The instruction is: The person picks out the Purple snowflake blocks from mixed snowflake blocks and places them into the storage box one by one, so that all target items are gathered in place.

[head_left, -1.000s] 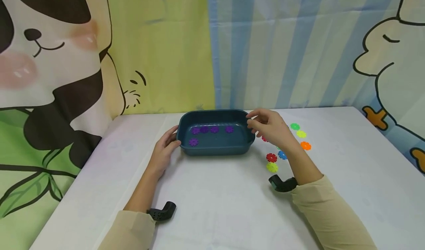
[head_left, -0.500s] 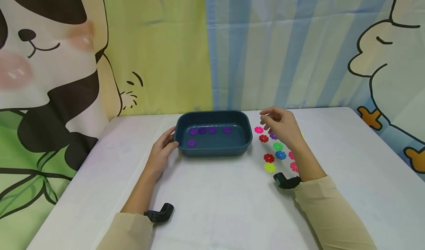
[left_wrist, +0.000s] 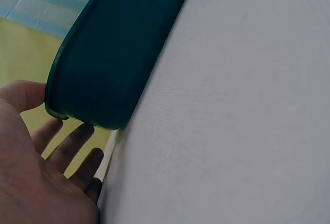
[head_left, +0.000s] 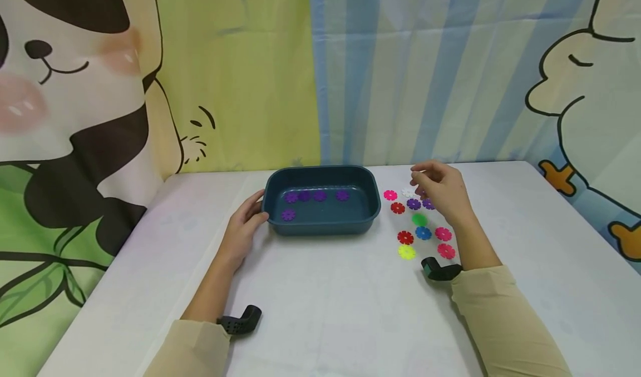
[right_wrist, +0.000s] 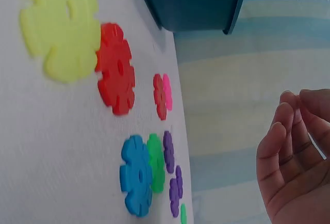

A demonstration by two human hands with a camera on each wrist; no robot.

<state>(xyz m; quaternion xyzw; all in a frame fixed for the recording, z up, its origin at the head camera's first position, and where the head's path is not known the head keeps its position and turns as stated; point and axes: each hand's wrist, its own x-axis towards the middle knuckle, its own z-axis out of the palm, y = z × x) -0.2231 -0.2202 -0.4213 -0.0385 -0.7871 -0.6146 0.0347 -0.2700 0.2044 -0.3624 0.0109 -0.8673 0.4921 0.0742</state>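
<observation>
A dark teal plastic basin [head_left: 320,229] stands on the table with several purple flower-shaped discs [head_left: 319,196] inside. My left hand [head_left: 239,235] holds its left end, thumb at the rim and fingers against the outer wall. To the right of the basin, my right hand [head_left: 443,191] hovers above the far part of a spread of discs. Its fingers are loosely bent, and I see nothing between them. Below and beside it lie purple discs [head_left: 413,204], red discs [head_left: 398,208], pink discs [head_left: 443,234], a green disc [head_left: 419,219], a blue disc [head_left: 423,233] and a yellow disc [head_left: 407,252].
White cloth covers the table [head_left: 325,310]. A printed curtain [head_left: 380,77] hangs right behind its back edge, with a panda picture at left. Black camera mounts [head_left: 242,320] sit on both wrists. The right hand and forearm hide part of the disc spread.
From over the basin's right end, my right hand has moved right to above the loose discs, uncovering several of them. The left hand stays at the basin; the purple discs inside have not moved.
</observation>
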